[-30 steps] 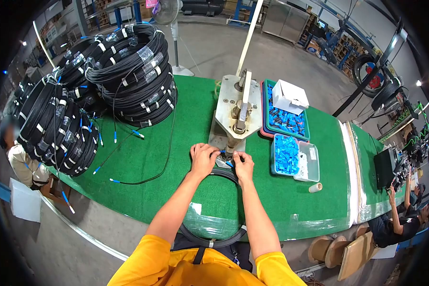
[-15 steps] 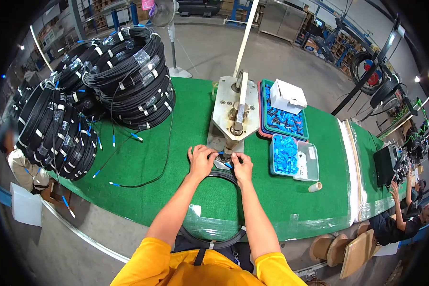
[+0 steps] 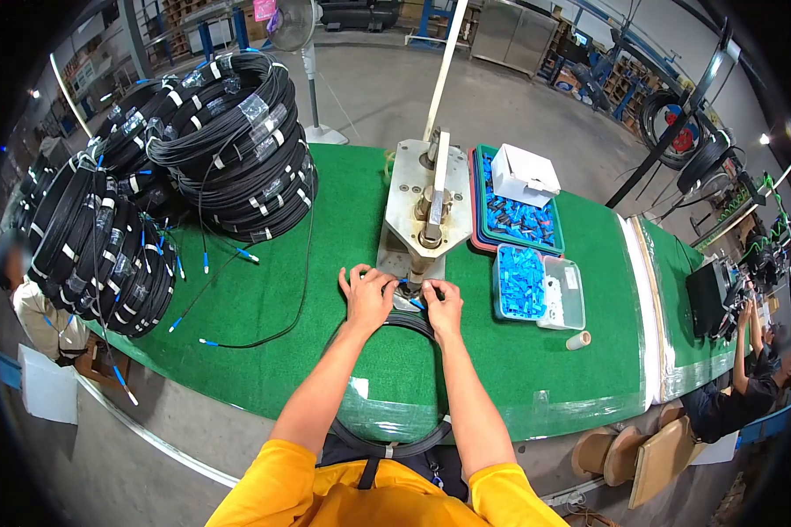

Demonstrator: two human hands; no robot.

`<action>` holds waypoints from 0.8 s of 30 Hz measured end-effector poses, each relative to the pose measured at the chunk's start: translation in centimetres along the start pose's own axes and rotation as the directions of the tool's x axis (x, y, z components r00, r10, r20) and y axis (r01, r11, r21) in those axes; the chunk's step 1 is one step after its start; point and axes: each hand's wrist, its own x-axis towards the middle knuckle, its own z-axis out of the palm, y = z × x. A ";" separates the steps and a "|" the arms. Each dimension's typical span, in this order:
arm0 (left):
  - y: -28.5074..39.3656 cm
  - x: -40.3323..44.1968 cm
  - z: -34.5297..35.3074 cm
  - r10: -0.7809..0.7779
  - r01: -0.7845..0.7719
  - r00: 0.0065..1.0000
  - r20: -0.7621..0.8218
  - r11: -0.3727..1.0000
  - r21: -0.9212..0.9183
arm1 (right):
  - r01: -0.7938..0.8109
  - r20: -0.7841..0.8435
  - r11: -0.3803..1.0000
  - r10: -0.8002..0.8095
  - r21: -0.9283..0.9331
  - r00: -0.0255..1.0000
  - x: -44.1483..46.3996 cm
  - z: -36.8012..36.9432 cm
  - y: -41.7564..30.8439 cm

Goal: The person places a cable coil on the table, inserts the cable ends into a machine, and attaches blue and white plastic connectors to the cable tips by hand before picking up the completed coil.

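Note:
A metal hand press (image 3: 426,198) with a lever on top stands on the green-covered table. At its base, my left hand (image 3: 369,297) is closed, its fingertips beside the ram. My right hand (image 3: 442,307) pinches from the other side. Between them a small blue connector (image 3: 417,304) on a cable end shows under the ram; the fingers partly hide it. A black cable coil (image 3: 395,452) hangs over the table's near edge below my wrists, its upper loops close to the press.
Stacked black cable coils (image 3: 242,149) with blue-tipped ends fill the left. To the right are a container of blue parts (image 3: 520,281), a clear container of white parts (image 3: 571,294), a green tray (image 3: 549,241), a white box (image 3: 525,175) and a small roll (image 3: 578,340). A co-worker (image 3: 738,386) sits far right.
Both hands stay at the press base with hardly any movement. The whole view has shifted slightly to the left. At far right, the co-worker's arms and body have moved a little.

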 end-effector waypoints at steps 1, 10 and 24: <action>0.0 0.0 0.1 -0.001 0.001 1.000 0.000 1.000 0.000 | 0.014 0.011 1.000 -0.014 0.010 1.000 0.1 0.0 0.2; -0.6 0.2 0.1 -0.171 0.137 0.959 -0.224 0.978 -0.159 | 0.038 -0.300 0.963 0.046 0.268 0.953 0.2 0.0 0.5; 0.0 -0.2 0.1 0.030 -0.031 0.999 0.034 0.998 0.052 | 0.187 -0.090 0.982 -0.189 -0.035 0.978 -1.0 -0.4 -0.7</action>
